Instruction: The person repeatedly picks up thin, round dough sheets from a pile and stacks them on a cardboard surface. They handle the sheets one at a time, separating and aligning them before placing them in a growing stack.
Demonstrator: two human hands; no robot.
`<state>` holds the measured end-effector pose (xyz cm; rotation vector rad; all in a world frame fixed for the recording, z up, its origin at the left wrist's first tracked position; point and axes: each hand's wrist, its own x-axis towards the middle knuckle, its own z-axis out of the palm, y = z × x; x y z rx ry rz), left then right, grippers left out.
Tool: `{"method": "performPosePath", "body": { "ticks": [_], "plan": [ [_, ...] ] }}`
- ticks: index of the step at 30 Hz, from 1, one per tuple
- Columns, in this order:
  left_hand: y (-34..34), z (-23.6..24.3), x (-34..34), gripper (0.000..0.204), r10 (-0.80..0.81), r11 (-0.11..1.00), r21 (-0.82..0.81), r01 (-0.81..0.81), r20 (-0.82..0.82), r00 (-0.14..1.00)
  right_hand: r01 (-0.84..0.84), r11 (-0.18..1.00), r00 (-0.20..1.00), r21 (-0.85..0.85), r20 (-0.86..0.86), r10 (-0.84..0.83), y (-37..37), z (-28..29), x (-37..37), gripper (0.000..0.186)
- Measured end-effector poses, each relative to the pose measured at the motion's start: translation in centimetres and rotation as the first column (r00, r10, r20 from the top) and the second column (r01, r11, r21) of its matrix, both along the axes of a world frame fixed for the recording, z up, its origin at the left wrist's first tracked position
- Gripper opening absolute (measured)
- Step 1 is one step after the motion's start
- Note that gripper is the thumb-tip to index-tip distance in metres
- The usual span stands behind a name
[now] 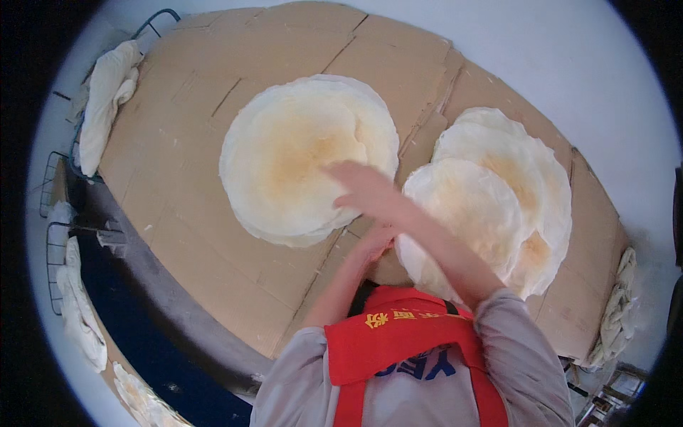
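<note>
My right hand [366,191] reaches across to the left over a stack of thin, round flatbreads [284,149], pale with browned middles. Its fingers are apart and hold nothing; whether they touch the top sheet I cannot tell. Crossing beneath that arm, my left hand [379,238] shows only in part near the stack's lower right edge, its fingers hidden by my right wrist. To the right lies a second group of flatbreads [462,206], overlapping in a looser pile, partly behind my right forearm.
Sheets of brown cardboard [192,171] cover the large table, with seams and cuts in them. Folded pale cloths [107,107] hang at the left edge, and another cloth [617,309] at the right. More flatbreads [142,398] lie at the lower left, past a dark gap.
</note>
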<state>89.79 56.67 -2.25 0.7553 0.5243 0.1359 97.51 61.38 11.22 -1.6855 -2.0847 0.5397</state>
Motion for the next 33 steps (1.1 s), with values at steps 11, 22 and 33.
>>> {"method": "performPosePath", "body": {
  "ticks": [11,22,33],
  "plan": [
    [-0.7,4.0,3.1,0.042,-0.101,0.988,0.100,0.120,-0.175,0.979,0.586,0.772,0.739,-0.244,-0.231,-0.633,-16.1,-4.6,6.1,0.064],
    [-0.2,3.3,3.6,0.036,-0.158,0.980,0.085,0.181,-0.231,0.960,0.504,0.728,0.431,-0.464,-0.595,-0.678,-17.4,-8.7,5.2,0.047],
    [0.2,0.5,3.5,0.020,0.157,0.980,0.160,-0.117,-0.263,0.952,0.705,0.499,0.181,-0.505,-0.552,-0.814,-21.4,-8.2,11.1,0.020]
  ]
}}
